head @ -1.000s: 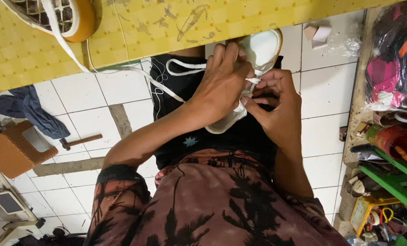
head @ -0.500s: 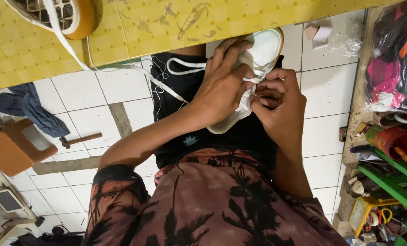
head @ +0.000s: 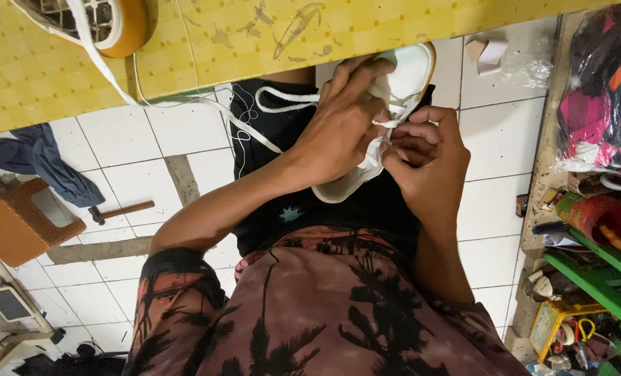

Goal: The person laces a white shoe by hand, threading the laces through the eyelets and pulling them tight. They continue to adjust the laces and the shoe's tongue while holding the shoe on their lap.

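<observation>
A white shoe (head: 409, 69) with a tan sole edge rests on my lap, just under the yellow table edge. My left hand (head: 338, 129) wraps over its upper and covers most of it. My right hand (head: 425, 157) pinches a white lace (head: 394, 120) at the shoe's eyelets, fingers curled tight. More white lace (head: 282, 106) loops across my black shorts and trails up onto the table. A second white shoe (head: 98, 21) with a tan sole sits on the table at top left.
The yellow patterned table (head: 255, 35) spans the top. On the white tiled floor at left lie a hammer (head: 119, 211), a blue cloth (head: 42, 160) and a brown stool (head: 18, 226). Green shelving (head: 595, 278) with tools and bagged items crowds the right.
My right hand has shifted slightly up and right along the lace, and my left hand has slid a little higher over the shoe. The shoe stays on my lap.
</observation>
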